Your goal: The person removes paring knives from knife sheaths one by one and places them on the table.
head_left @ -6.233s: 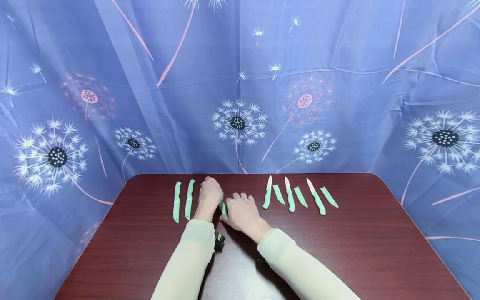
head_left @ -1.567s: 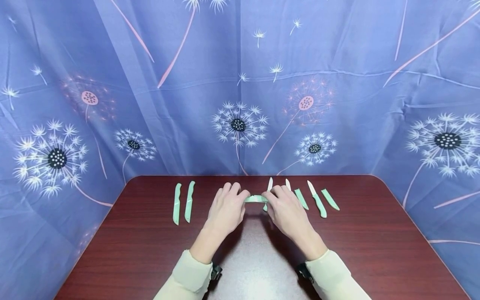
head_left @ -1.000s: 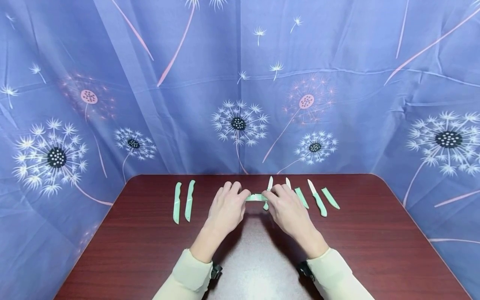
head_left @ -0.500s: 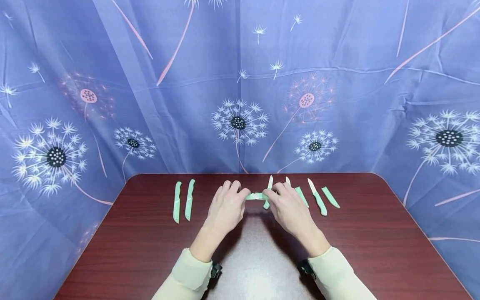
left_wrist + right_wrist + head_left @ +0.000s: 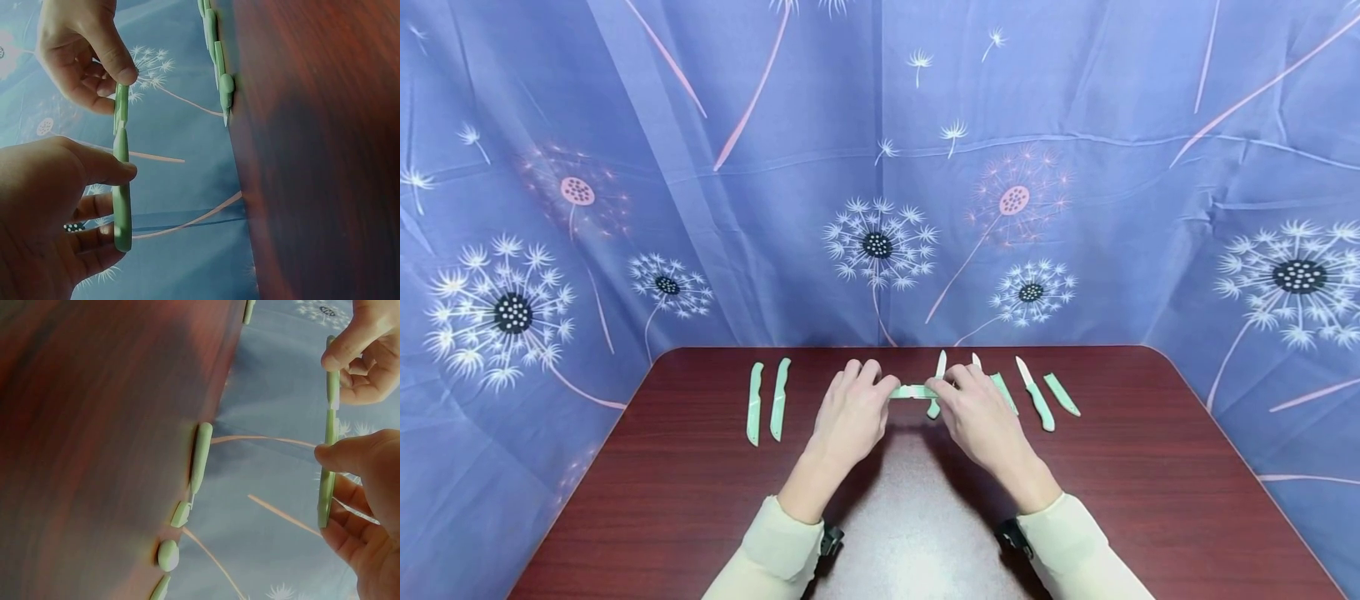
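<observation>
Above the table, a paring knife with a green handle (image 5: 122, 194) is held level, its blade mostly inside a green sheath (image 5: 327, 475). A narrow strip of pale blade shows between handle and sheath. My left hand (image 5: 850, 417) grips the handle, thumb on the near side and fingers behind. Pinched between the thumb and fingers of my right hand (image 5: 983, 425) is the sheath. Behind the right hand, an unsheathed knife (image 5: 941, 364) is partly covered; another blade (image 5: 976, 360) and a sheath (image 5: 1003, 392) also show in part.
Two sheathed knives (image 5: 754, 404) (image 5: 780, 400) lie side by side at the table's left. Toward the right rest a bare knife (image 5: 1036, 396) and a loose sheath (image 5: 1062, 395). A patterned blue curtain (image 5: 880, 167) hangs behind the dark red table (image 5: 647, 500).
Since the oldest frame, both hands have come to the middle, raising the knife and sheath level between them. Over the last second they barely move; the sheath straightens slightly in line with the handle.
</observation>
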Motion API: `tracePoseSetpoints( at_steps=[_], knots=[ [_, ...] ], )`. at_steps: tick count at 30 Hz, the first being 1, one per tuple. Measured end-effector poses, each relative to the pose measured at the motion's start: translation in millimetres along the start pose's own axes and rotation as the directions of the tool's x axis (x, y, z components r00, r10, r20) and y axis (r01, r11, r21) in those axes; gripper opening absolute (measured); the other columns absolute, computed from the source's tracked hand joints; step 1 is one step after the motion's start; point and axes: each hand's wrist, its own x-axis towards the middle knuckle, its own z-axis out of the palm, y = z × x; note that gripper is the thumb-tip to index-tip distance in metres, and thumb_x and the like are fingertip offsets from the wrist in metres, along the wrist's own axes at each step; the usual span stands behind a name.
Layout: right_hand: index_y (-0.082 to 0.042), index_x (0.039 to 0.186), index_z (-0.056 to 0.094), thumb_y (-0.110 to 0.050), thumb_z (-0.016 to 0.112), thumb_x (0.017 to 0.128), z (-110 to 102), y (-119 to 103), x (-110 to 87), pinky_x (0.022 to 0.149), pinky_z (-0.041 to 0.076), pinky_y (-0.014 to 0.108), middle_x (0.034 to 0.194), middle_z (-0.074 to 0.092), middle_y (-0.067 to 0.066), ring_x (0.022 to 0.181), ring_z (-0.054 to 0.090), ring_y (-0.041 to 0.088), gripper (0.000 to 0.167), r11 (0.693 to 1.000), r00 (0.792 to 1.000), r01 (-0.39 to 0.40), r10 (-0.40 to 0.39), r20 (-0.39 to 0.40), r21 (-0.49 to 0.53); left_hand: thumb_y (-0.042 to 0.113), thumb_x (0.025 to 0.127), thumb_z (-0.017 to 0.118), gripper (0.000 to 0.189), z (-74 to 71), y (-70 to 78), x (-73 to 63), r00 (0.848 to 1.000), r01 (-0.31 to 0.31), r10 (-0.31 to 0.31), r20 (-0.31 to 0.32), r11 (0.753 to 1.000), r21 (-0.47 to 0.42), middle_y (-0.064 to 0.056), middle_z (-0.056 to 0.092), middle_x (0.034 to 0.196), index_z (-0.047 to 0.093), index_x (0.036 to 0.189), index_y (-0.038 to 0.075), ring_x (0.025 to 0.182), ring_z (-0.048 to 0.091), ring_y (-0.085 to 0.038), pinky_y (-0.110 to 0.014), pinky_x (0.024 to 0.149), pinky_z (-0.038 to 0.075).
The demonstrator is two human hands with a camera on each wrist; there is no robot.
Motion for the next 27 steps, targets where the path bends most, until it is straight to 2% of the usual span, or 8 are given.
tracePoseSetpoints(
  at_steps=[3, 6, 15, 19, 27],
  knots=[
    [-0.011, 0.112, 0.074, -0.001, 0.076, 0.089, -1.1, 0.1, 0.0, 0.083, 0.057, 0.048, 0.093, 0.062, 0.008, 0.079, 0.059, 0.029, 0.025, 1.0, 1.0, -0.008, 0.008, -0.008, 0.006, 0.009, 0.088, 0.079, 0.019, 0.2, 0.1, 0.2, 1.0, 0.004, -0.004, 0.007, 1.0, 0.003, -0.005, 0.059, 0.095, 0.074, 0.104, 0.019, 0.089, 0.056, -0.03, -0.037, 0.067, 0.047],
    [-0.011, 0.113, 0.074, 0.0, 0.076, 0.089, -1.9, 0.0, 0.1, 0.094, 0.056, 0.054, 0.093, 0.062, 0.008, 0.08, 0.06, 0.03, 0.026, 1.0, 1.0, -0.014, 0.014, -0.008, 0.007, 0.009, 0.089, 0.078, 0.019, -0.6, 0.3, 0.4, 1.0, 0.011, -0.011, 0.023, 1.0, 0.002, -0.006, 0.058, 0.095, 0.074, 0.105, 0.018, 0.089, 0.056, -0.031, -0.037, 0.068, 0.048],
    [-0.011, 0.113, 0.074, 0.0, 0.078, 0.089, -2.8, -1.0, 0.7, 0.094, 0.056, 0.054, 0.093, 0.062, 0.007, 0.082, 0.061, 0.03, 0.027, 1.0, 1.0, -0.026, 0.026, 0.001, 0.014, 0.009, 0.088, 0.079, 0.018, -2.0, 0.8, 0.9, 1.0, 0.018, -0.018, 0.002, 1.0, -0.001, -0.004, 0.058, 0.094, 0.074, 0.103, 0.018, 0.089, 0.056, -0.03, -0.038, 0.069, 0.048],
    [-0.013, 0.111, 0.074, 0.0, 0.078, 0.089, -3.1, -1.2, 0.7, 0.091, 0.056, 0.053, 0.093, 0.062, 0.007, 0.08, 0.06, 0.029, 0.026, 1.0, 1.0, -0.026, 0.026, 0.002, 0.009, 0.008, 0.088, 0.079, 0.019, -2.1, 0.7, 1.1, 1.0, 0.023, -0.023, 0.013, 1.0, -0.009, -0.005, 0.058, 0.094, 0.074, 0.103, 0.018, 0.089, 0.055, -0.03, -0.038, 0.069, 0.048],
    [-0.012, 0.111, 0.073, 0.003, 0.077, 0.088, -3.4, 0.6, 0.2, 0.104, 0.052, 0.057, 0.094, 0.062, 0.008, 0.086, 0.062, 0.033, 0.028, 1.0, 1.0, -0.015, 0.015, -0.01, 0.008, 0.008, 0.087, 0.08, 0.022, -3.1, -0.7, 0.1, 1.0, 0.018, -0.018, 0.014, 1.0, 0.011, -0.006, 0.06, 0.095, 0.075, 0.105, 0.019, 0.09, 0.056, -0.031, -0.038, 0.069, 0.049]
  ],
)
